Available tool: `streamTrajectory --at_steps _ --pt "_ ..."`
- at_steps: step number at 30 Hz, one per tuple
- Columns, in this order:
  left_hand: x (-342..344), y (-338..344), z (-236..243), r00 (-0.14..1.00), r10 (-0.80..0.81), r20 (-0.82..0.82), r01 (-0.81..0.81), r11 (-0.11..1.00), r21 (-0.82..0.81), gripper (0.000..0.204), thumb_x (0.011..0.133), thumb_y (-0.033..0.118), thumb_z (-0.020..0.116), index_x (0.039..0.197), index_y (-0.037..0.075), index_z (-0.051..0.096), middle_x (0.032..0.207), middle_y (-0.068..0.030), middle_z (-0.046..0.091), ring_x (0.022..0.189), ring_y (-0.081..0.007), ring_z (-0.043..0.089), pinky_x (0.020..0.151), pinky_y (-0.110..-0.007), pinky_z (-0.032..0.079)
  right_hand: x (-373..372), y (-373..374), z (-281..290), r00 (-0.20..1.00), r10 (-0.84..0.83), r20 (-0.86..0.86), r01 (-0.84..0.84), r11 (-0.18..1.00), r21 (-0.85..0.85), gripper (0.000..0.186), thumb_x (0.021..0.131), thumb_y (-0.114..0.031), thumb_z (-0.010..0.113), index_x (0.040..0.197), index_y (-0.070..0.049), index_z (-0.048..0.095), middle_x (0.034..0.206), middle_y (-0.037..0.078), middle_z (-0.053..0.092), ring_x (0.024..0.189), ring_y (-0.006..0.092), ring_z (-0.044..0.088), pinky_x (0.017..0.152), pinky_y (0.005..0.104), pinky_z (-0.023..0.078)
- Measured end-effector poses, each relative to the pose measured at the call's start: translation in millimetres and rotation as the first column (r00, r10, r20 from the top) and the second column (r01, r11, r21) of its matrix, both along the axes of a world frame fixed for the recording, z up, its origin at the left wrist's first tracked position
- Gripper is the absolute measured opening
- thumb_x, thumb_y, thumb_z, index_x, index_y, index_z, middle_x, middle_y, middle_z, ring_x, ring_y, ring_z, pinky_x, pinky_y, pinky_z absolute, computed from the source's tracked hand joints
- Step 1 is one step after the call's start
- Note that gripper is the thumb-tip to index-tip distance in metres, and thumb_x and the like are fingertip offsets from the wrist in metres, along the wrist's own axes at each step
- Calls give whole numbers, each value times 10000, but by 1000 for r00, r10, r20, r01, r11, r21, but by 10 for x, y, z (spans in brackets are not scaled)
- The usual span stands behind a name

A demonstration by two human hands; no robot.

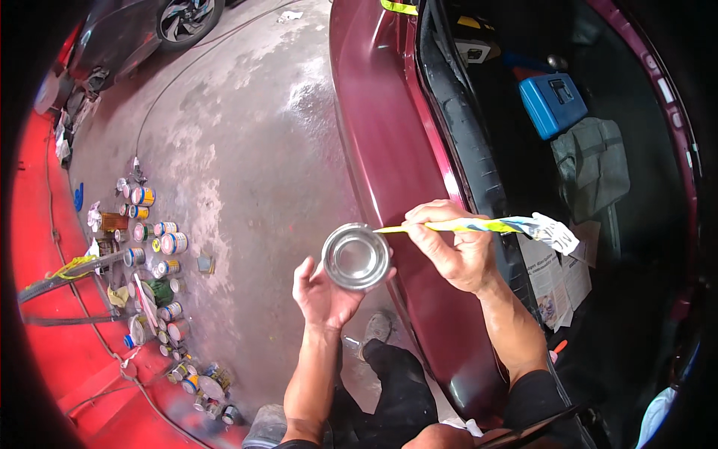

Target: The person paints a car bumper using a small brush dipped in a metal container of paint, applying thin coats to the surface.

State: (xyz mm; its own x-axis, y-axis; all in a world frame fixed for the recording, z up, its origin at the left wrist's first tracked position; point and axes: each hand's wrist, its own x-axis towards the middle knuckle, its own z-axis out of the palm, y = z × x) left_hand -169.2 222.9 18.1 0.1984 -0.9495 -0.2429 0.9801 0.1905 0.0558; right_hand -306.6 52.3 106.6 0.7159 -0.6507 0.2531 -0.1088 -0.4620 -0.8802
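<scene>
My left hand [329, 298] is wrapped round the lower side of a round silver metal can [354, 256], whose circular top with its raised rim faces up. Whether that top is a lid or an opening I cannot tell. Between thumb and fingers, my right hand [456, 251] pinches a long thin yellow-green strip [516, 224] that looks twisted, with blue and white patches and a crumpled white end. Its narrow left tip reaches the upper right of the can's rim. Beneath both hands runs a dark red car bumper [381, 135].
An open car boot on the right holds a blue case [553, 105], a grey-green bag [592, 161] and printed paper sheets [548, 280]. Several small paint cans [174, 243] crowd the floor at left, beside a red surface [37, 224]. Another car's wheel [188, 21] stands far left.
</scene>
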Motion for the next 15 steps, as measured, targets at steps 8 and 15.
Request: streamTrajectory --at_steps 8,15 --pt "324 -524 -84 993 -43 -114 35 997 -70 784 944 545 525 1501 3 424 1518 -259 461 1397 -472 448 1170 -724 264 444 -496 -134 991 124 -45 -127 989 -72 70 918 -38 713 978 -10 689 944 114 731 893 218 706 779 351 555" --pt "509 -748 -206 991 -73 -113 69 997 -32 858 924 551 556 1532 -23 363 1563 -313 363 1421 -587 330 1159 -771 212 593 -875 -296 999 -31 -18 33 991 130 93 966 -3 644 1005 63 696 930 110 730 843 130 693 776 251 561"
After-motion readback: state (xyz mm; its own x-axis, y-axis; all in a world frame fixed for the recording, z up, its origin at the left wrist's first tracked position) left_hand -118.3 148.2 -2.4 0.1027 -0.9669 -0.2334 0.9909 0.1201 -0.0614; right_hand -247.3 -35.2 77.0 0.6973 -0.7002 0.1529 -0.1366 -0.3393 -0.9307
